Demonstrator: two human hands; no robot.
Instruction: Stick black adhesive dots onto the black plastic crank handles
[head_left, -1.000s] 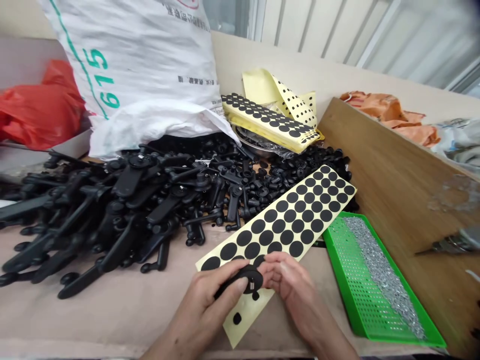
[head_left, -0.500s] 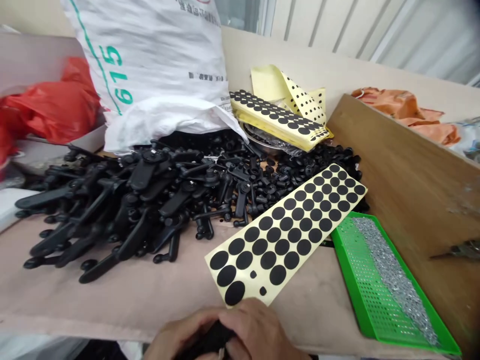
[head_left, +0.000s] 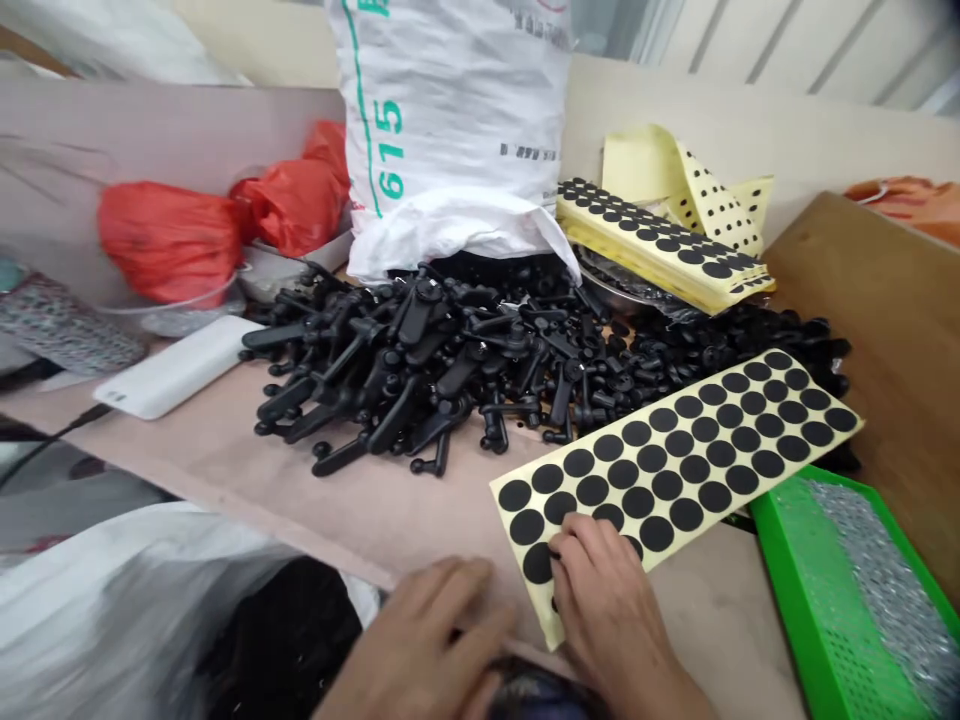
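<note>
A pale yellow sheet of round black stickers [head_left: 705, 430] lies slantwise on the table. Over its near left end is my right hand [head_left: 607, 590], fingers bent together, the tips pinching at a black sticker [head_left: 538, 563]. To its left, my left hand [head_left: 424, 640] is curled with its back towards me and somewhat blurred; what sits under its fingers is hidden. A dark, shiny shape [head_left: 544, 690] shows at the bottom edge between the hands, too cut off to name. Beyond the hands spreads a heap of black plastic arm-like parts [head_left: 412, 350].
A green tray [head_left: 795, 570] of small metal pieces stands at right, beside a brown board [head_left: 847, 270]. Behind are a white woven sack [head_left: 457, 120], stacked sticker sheets [head_left: 660, 235] and red bags [head_left: 172, 240]. A white device [head_left: 180, 365] lies left; an open bag [head_left: 135, 590] hangs below the table edge.
My hands have parted: both were around a black part, and now my right hand reaches onto the sticker sheet. The view has swung left, so things appear further right.
</note>
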